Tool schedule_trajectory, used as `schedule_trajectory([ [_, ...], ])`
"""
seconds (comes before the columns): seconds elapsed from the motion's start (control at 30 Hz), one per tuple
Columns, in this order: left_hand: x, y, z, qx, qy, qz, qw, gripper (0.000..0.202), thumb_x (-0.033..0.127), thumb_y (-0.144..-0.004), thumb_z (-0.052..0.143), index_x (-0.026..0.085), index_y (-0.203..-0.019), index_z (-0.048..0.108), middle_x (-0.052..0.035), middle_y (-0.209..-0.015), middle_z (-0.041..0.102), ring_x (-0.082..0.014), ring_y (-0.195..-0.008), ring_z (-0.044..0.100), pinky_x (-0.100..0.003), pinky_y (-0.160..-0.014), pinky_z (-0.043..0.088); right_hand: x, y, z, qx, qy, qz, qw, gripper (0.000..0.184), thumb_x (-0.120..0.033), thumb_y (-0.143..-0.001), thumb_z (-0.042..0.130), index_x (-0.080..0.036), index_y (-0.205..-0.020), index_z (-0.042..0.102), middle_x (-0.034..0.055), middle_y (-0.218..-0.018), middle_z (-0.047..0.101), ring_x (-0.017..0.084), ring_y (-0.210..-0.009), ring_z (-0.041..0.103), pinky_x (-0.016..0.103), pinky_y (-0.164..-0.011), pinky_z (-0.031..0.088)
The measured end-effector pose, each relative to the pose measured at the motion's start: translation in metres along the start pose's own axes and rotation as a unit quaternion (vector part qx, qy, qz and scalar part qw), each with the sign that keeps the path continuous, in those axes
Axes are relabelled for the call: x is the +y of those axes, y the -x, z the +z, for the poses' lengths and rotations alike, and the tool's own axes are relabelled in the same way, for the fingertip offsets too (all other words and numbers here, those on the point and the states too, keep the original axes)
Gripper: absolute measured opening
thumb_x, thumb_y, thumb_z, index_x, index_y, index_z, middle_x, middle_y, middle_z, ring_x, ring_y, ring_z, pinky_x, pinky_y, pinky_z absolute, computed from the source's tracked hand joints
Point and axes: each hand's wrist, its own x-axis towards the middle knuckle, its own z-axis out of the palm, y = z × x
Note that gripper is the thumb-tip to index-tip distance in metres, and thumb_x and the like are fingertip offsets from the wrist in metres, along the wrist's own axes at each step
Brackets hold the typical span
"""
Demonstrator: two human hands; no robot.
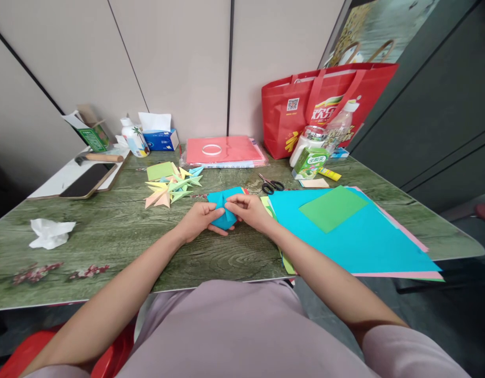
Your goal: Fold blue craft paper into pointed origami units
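A partly folded piece of blue paper (226, 221) is held between my two hands, just above the middle of the table. My left hand (203, 218) grips its left side, thumb on top and fingers beneath. On the other side, my right hand (248, 208) pinches a raised flap near the paper's centre. Beyond my left hand lies a pile of folded paper pieces (173, 185) in yellow, green, peach and blue. Black scissors (271, 185) rest just past my right hand. Large blue sheets (344, 244) with a green sheet (333, 208) on top lie to the right.
A crumpled tissue (52, 233), a phone (88, 180) and a hammer (100, 157) are at the left. Along the back stand a tissue box (161, 139), a pink paper pack (230, 151) and a red bag (279, 121). A green carton (310, 163) stands before the bag.
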Motion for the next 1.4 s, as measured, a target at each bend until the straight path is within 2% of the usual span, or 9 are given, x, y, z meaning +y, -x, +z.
schedule_trajectory([
  [0.33, 0.003, 0.001, 0.006, 0.024, -0.051, 0.002, 0.998, 0.032, 0.039, -0.067, 0.069, 0.009, -0.078, 0.063, -0.0112, -0.078, 0.07, -0.0233, -0.071, 0.068, -0.038, -0.064, 0.058, -0.001, 0.0, 0.003, 0.0, 0.027, -0.006, 1.0, 0.025, -0.041, -0.069, 0.06, -0.017, -0.07, 0.056, -0.0063, -0.046, 0.047, 0.007, -0.04, 0.042, 0.02, -0.04, 0.035],
  [0.5, 0.005, 0.003, 0.01, 0.061, -0.165, 0.014, 0.984, 0.023, 0.032, -0.074, 0.061, 0.01, -0.073, 0.06, -0.0093, -0.067, 0.069, -0.0209, -0.059, 0.067, -0.028, -0.045, 0.055, 0.003, -0.001, 0.003, 0.006, 0.0, 0.004, 1.0, 0.027, -0.039, -0.066, 0.064, -0.016, -0.078, 0.058, -0.0032, -0.056, 0.055, 0.008, -0.045, 0.047, 0.021, -0.044, 0.041],
  [0.6, 0.005, 0.004, 0.012, 0.081, -0.247, 0.016, 0.966, 0.017, 0.027, -0.077, 0.055, 0.011, -0.07, 0.057, -0.0074, -0.061, 0.067, -0.0167, -0.046, 0.063, -0.022, -0.034, 0.047, 0.004, -0.002, 0.002, 0.025, 0.016, -0.025, 0.999, 0.023, -0.035, -0.068, 0.062, -0.015, -0.08, 0.06, -0.0011, -0.063, 0.059, 0.008, -0.05, 0.049, 0.022, -0.048, 0.043],
  [0.8, 0.004, 0.006, 0.015, 0.088, -0.329, 0.039, 0.939, 0.017, 0.023, -0.077, 0.051, 0.014, -0.063, 0.051, -0.0014, -0.052, 0.065, -0.0084, -0.031, 0.052, -0.015, -0.028, 0.037, 0.002, -0.003, 0.002, 0.05, 0.07, -0.073, 0.994, 0.018, -0.023, -0.07, 0.052, -0.013, -0.08, 0.064, -0.001, -0.063, 0.059, 0.008, -0.053, 0.049, 0.02, -0.05, 0.04],
  [0.93, 0.004, 0.007, 0.018, 0.083, -0.328, 0.037, 0.94, 0.016, 0.023, -0.077, 0.051, 0.014, -0.064, 0.051, -0.0003, -0.052, 0.064, -0.0084, -0.031, 0.052, -0.015, -0.028, 0.036, 0.003, -0.003, 0.005, 0.074, 0.079, -0.081, 0.991, 0.019, -0.017, -0.067, 0.048, -0.014, -0.075, 0.065, -0.0019, -0.059, 0.056, 0.008, -0.05, 0.047, 0.02, -0.048, 0.038],
  [1.03, 0.005, 0.007, 0.018, 0.078, -0.318, 0.036, 0.944, 0.016, 0.022, -0.078, 0.051, 0.014, -0.065, 0.052, -0.0008, -0.052, 0.064, -0.0083, -0.03, 0.052, -0.014, -0.028, 0.036, 0.004, -0.003, 0.006, 0.079, 0.057, -0.051, 0.994, 0.019, -0.018, -0.068, 0.048, -0.015, -0.074, 0.065, -0.0033, -0.052, 0.052, 0.008, -0.047, 0.046, 0.02, -0.045, 0.037],
  [1.13, 0.006, 0.006, 0.015, 0.066, -0.266, 0.029, 0.961, 0.015, 0.024, -0.078, 0.053, 0.012, -0.069, 0.055, -0.0033, -0.055, 0.066, -0.0111, -0.036, 0.057, -0.016, -0.03, 0.041, 0.002, -0.003, 0.003, 0.031, -0.041, -0.013, 0.999, 0.02, -0.026, -0.07, 0.053, -0.015, -0.08, 0.066, -0.0043, -0.053, 0.051, 0.007, -0.046, 0.047, 0.02, -0.046, 0.039],
  [1.23, 0.007, 0.005, 0.011, 0.052, -0.179, 0.029, 0.982, 0.019, 0.03, -0.076, 0.058, 0.011, -0.076, 0.057, -0.0059, -0.063, 0.067, -0.0172, -0.051, 0.065, -0.019, -0.035, 0.048, 0.0, -0.004, -0.003, -0.035, -0.152, 0.028, 0.987, 0.025, -0.034, -0.069, 0.06, -0.016, -0.085, 0.067, -0.004, -0.059, 0.053, 0.006, -0.051, 0.048, 0.02, -0.049, 0.041],
  [1.4, 0.006, 0.004, 0.008, 0.014, -0.118, 0.014, 0.993, 0.029, 0.038, -0.073, 0.063, 0.01, -0.077, 0.057, -0.0079, -0.068, 0.068, -0.0199, -0.058, 0.067, -0.021, -0.038, 0.05, 0.002, -0.005, -0.007, -0.028, -0.138, 0.05, 0.989, 0.03, -0.034, -0.059, 0.072, -0.017, -0.083, 0.067, -0.0019, -0.07, 0.062, 0.006, -0.052, 0.05, 0.02, -0.049, 0.042],
])
